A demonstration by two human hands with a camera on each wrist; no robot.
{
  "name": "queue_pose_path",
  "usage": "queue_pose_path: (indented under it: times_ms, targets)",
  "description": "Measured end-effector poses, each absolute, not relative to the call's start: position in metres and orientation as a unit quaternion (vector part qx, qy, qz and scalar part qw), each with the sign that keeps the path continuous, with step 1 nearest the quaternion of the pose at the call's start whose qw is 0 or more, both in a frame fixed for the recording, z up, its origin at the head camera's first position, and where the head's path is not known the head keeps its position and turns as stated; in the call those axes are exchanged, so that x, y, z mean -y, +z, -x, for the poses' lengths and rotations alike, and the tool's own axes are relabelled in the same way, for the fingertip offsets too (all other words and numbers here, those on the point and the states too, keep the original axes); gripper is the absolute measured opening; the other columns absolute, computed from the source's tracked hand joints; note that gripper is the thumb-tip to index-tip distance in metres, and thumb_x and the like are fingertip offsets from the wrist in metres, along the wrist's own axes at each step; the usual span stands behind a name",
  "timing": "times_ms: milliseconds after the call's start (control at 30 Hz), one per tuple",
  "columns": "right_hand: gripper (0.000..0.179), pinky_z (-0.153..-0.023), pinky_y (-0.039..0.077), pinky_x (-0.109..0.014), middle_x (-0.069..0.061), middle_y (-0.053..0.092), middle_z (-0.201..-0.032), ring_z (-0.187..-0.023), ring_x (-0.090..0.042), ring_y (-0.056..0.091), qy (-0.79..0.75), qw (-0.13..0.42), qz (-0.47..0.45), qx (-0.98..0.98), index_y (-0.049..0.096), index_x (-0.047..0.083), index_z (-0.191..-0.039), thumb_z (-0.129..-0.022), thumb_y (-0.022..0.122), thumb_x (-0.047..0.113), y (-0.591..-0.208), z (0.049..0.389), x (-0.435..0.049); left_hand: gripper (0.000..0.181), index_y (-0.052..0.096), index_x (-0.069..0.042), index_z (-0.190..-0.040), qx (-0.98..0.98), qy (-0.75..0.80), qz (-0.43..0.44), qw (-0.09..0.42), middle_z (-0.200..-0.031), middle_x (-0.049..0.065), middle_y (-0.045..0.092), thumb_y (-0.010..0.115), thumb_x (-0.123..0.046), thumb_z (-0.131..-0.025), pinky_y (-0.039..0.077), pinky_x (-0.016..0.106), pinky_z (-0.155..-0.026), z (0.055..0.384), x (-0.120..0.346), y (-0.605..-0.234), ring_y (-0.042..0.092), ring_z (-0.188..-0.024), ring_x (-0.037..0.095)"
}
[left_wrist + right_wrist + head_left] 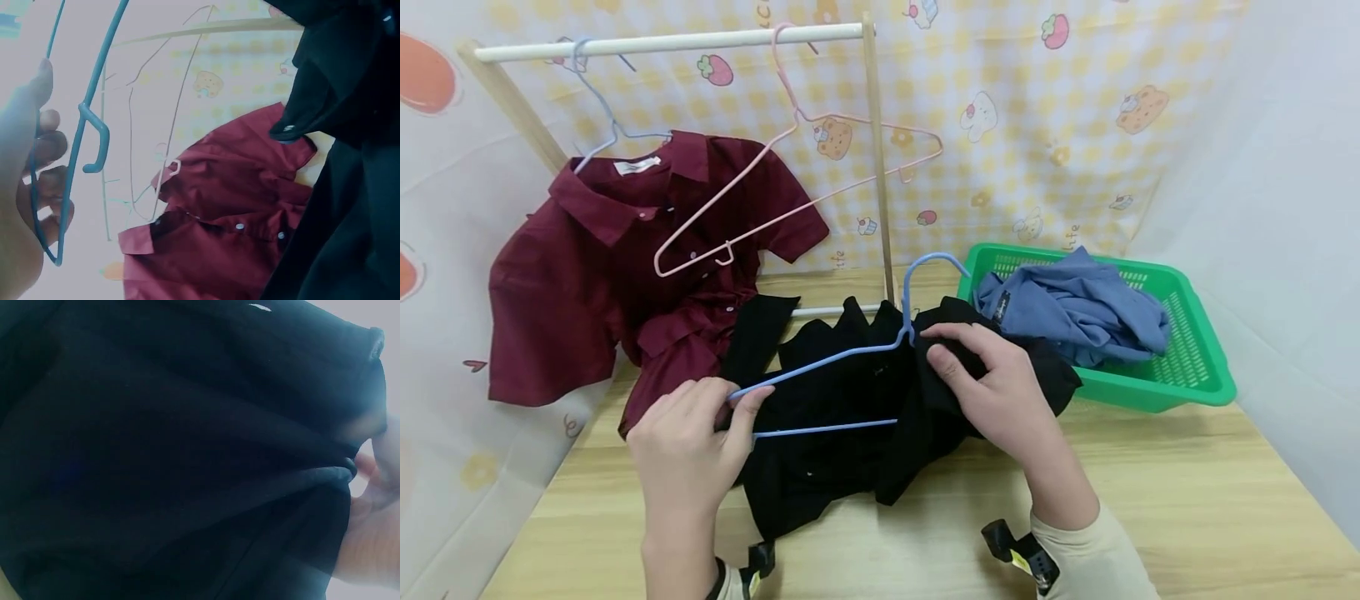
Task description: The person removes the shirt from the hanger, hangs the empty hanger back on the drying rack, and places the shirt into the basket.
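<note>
A blue clothes hanger (827, 362) lies over a black garment (842, 467), its hook pointing up. My left hand (688, 429) grips the hanger's left end, its fingers curled round the corner; the left wrist view shows that hand (31, 181) around the blue wire. The hanger's right arm is hidden under black cloth. Beside the hook, my right hand (988, 375) pinches the garment between thumb and fingers. In the right wrist view, dark cloth (187, 456) fills most of the picture, gathered toward the right hand (372, 512) at the right edge.
A maroon shirt (587, 275) hangs on another blue hanger (613, 125) from the white rail (685, 43) of a wooden rack. Next to it hangs a bare pink hanger (730, 183). At right, a green basket (1202, 358) holds a blue garment (1075, 304), with black cloth near its corner.
</note>
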State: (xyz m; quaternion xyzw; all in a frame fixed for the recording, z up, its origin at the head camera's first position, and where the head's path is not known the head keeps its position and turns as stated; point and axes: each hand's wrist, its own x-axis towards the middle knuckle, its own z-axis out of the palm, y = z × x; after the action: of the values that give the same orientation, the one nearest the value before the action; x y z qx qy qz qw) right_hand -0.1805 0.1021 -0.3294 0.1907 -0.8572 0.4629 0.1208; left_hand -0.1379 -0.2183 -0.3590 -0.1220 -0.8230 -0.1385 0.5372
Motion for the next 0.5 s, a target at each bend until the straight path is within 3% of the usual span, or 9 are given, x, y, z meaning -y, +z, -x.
queue_pose_path:
  times_ms: [100, 233, 333, 500]
  targets:
    - [0.039, -0.113, 0.051, -0.051, 0.004, 0.068, -0.144, -0.137, -0.018, 0.062, 0.443, 0.093, -0.206, 0.868, 0.063, 0.034, -0.144, -0.105, 0.066, 0.042, -0.329, 0.181, -0.101, 0.064, 0.065, -0.005, -0.065, 0.802, -0.181, 0.123, 0.556, -0.052, 0.002, 0.047, 0.066, -0.057, -0.101, 0.018, 0.019, -0.049, 0.141, 0.22, -0.364, 0.032, -0.048, 0.011]
    - [0.048, -0.121, 0.043, -0.059, -0.001, 0.061, -0.155, -0.148, -0.028, 0.054, 0.399, 0.07, -0.235, 0.883, 0.055, 0.034, -0.155, -0.108, 0.062, 0.04, -0.33, 0.182, -0.101, 0.064, 0.066, -0.004, -0.062, 0.783, -0.214, 0.128, 0.57, -0.052, 0.004, 0.053, 0.071, -0.057, -0.099, 0.019, 0.015, -0.049, 0.145, 0.221, -0.369, 0.035, -0.046, 0.012]
    - [0.043, -0.116, 0.047, -0.059, -0.007, 0.067, -0.148, -0.139, -0.033, 0.061, 0.377, 0.07, -0.237, 0.892, 0.061, 0.028, -0.15, -0.108, 0.062, 0.037, -0.331, 0.183, -0.1, 0.065, 0.067, -0.005, -0.061, 0.778, -0.222, 0.125, 0.575, -0.051, 0.004, 0.054, 0.071, -0.057, -0.098, 0.019, 0.014, -0.049, 0.148, 0.22, -0.371, 0.035, -0.045, 0.012]
    - [0.037, -0.097, 0.055, -0.049, -0.006, 0.074, -0.132, -0.112, -0.024, 0.066, 0.37, 0.079, -0.231, 0.896, 0.067, 0.026, -0.143, -0.108, 0.064, 0.033, -0.333, 0.183, -0.099, 0.065, 0.068, -0.004, -0.06, 0.77, -0.242, 0.124, 0.577, -0.051, 0.003, 0.052, 0.074, -0.057, -0.096, 0.017, 0.013, -0.05, 0.15, 0.22, -0.371, 0.033, -0.047, 0.01]
